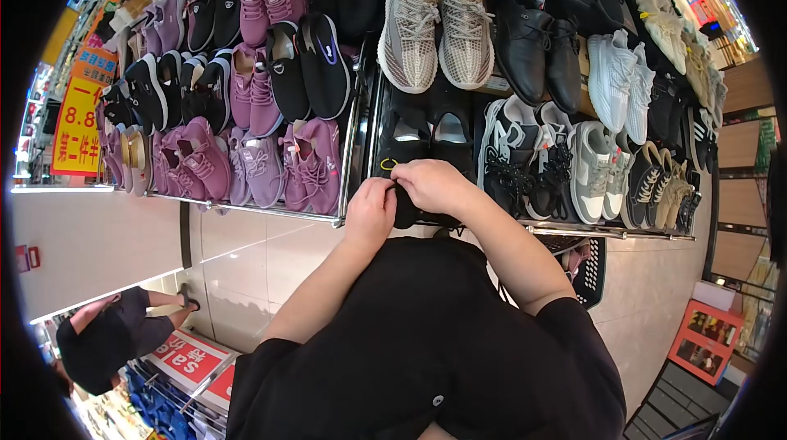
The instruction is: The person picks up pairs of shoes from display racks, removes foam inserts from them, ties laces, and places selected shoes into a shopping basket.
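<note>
My left hand [373, 209] and my right hand [432, 186] meet at the front edge of the shoe rack, fingers closed together over a pair of black shoes [449, 139]. What the fingertips pinch is too small and dark to make out. Just above them lies a small yellow loop [388, 165]. Beige striped sneakers [413, 38] stand behind the black pair. To the right are black-and-grey sneakers [510, 145], and purple shoes [313, 165] sit on the rack to the left.
A metal rack rail [623, 233] runs along the front. Under it, at the right, is a black perforated basket [592, 272]. Another person [102, 337] stands at the lower left by a red sale sign [193, 362]. A yellow price sign [78, 124] hangs at the left.
</note>
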`<state>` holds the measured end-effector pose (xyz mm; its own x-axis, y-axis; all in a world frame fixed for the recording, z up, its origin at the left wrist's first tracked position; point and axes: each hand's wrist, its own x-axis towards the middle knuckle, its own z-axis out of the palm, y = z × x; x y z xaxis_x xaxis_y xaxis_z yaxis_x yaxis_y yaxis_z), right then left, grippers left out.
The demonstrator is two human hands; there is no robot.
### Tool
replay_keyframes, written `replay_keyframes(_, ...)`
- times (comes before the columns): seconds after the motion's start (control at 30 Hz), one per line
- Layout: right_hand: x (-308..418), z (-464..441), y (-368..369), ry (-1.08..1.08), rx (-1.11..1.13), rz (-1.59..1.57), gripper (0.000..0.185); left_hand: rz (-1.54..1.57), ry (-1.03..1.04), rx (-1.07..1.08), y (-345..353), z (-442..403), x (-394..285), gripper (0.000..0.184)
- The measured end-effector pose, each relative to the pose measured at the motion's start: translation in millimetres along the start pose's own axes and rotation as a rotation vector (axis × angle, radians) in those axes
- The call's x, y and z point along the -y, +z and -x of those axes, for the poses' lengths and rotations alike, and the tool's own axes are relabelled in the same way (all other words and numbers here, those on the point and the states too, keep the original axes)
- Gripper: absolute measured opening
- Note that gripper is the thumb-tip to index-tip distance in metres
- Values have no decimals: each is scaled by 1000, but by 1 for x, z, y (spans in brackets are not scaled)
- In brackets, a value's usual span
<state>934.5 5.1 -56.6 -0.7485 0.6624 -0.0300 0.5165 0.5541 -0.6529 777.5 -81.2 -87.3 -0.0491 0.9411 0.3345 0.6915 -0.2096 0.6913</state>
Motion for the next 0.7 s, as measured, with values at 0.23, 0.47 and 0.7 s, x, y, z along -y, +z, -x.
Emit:
replay_keyframes(0.23,-6,0,2,-18,59,13,15,71,-164,57,1,-3,0,7)
replay_keyframes(0.47,1,6,-3,72,22,-76,13,-35,-127,82,-1,-7,-3,10)
replay_keyframes(0.7,11,28,-2,-40,-763,27,13,603,-562,252,1,-9,18,11)
